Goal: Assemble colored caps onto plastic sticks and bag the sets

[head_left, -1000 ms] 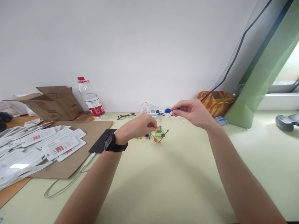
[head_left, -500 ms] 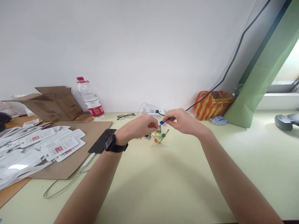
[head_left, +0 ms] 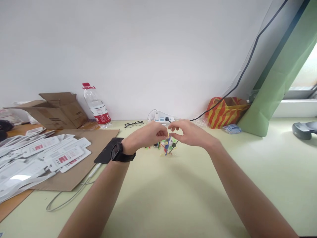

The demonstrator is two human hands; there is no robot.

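Note:
A small clear plastic bag [head_left: 173, 154] with several colourful plastic pieces in it hangs just above or rests on the table; I cannot tell which. My left hand [head_left: 156, 131], with a black watch [head_left: 116, 151] on its wrist, pinches the bag's upper edge, though the fingers partly hide it. Over the bag's right side, my right hand [head_left: 184, 132] has thumb and fingers apart with nothing between them. A blue stick-like piece [head_left: 168, 144] stands tilted among the green, red and dark pieces. More tiny coloured pieces [head_left: 155, 145] lie behind my left hand.
Eyeglasses [head_left: 134, 124] and a power strip [head_left: 160, 118] lie along the wall. To the left are a black phone-like slab [head_left: 108, 150], white card holders [head_left: 66, 158] on cardboard, a bottle [head_left: 98, 109] and a box [head_left: 56, 110]. A striped bag [head_left: 218, 112] stands at right.
The blue piece has left my right fingers and dropped down among the other pieces in the bag. My right hand has opened; my left hand keeps its pinch.

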